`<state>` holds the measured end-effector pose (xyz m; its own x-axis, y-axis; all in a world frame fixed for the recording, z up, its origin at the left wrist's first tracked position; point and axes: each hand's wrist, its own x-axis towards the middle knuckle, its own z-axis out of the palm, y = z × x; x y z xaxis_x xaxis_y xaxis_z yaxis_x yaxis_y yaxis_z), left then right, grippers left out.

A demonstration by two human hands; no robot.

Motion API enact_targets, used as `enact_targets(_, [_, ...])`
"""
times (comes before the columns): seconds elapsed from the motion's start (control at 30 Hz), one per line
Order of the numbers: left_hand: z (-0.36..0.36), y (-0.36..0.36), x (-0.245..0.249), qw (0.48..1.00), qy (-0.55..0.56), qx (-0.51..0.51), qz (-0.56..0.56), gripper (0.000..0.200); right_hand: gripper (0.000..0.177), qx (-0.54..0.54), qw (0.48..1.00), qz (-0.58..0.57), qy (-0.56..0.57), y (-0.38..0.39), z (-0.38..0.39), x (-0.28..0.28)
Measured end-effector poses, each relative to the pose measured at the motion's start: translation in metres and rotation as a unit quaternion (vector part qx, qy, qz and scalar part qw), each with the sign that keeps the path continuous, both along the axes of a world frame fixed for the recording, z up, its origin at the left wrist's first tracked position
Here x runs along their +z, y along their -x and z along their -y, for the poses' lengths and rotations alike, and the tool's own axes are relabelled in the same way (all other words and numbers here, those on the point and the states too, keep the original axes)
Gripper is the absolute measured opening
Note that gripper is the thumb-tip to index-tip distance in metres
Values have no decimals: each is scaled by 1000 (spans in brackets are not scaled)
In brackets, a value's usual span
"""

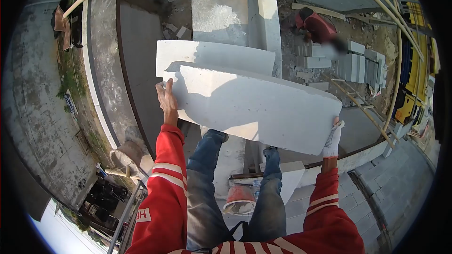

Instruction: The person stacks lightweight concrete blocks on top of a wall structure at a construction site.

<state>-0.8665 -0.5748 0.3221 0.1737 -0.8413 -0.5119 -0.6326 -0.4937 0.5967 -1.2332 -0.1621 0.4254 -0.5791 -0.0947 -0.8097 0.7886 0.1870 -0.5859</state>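
A large white aerated concrete block (259, 106) spans the space between my two hands, tilted with its right end lower in view. My left hand (167, 99) is bare and closed on the block's left end, thumb up along the edge. At the opposite end, my right hand (333, 138) wears a white knit glove and grips the short side. Behind the held block, a second white block (221, 56) shows its upper part; the rest is hidden. Below, my legs in jeans stand on either side of the wall.
A red bucket (240, 200) sits between my legs, and another bucket (127, 155) stands at left. Lower down at right, a person (320, 26) bends beside stacked blocks (353, 68). A bamboo ladder (360, 103) leans there. The wall top (219, 0) runs ahead, with drops on both sides.
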Motion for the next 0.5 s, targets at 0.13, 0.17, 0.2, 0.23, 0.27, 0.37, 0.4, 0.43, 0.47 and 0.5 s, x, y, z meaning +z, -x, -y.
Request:
enact_targets(0.13, [108,-23,-40,995,61,-40,62,67,69,10,989,40,139,-35,95,-138])
enact_targets(0.17, [129,-31,-57,993,81,-50,66,67,69,6,991,52,125,-39,115,-161])
enact_targets(0.2, [146,-36,-73,994,90,-50,18,70,68,1,992,65,110,-41,130,-179])
enact_targets(0.23, [160,-36,-82,994,92,-50,17,70,68,-7,992,71,106,-39,142,-196])
enact_targets(0.27, [170,-34,-87,994,92,-49,15,71,69,20,995,53,85,-37,150,-210])
enact_targets(0.37, [182,-27,-94,993,100,-43,49,70,69,44,997,16,61,-41,171,-210])
enact_targets(0.4, [183,-27,-96,994,93,-36,41,69,69,41,997,-8,67,-40,180,-207])
enact_targets(0.43, [184,-24,-97,994,95,-49,24,68,69,41,997,-14,62,-38,186,-210])
enact_targets(0.47, [183,-21,-100,993,97,-63,3,67,70,48,997,0,56,-34,189,-214])
enact_targets(0.5, [181,-21,-107,993,103,-55,-14,64,71,49,998,11,47,-29,187,-219])
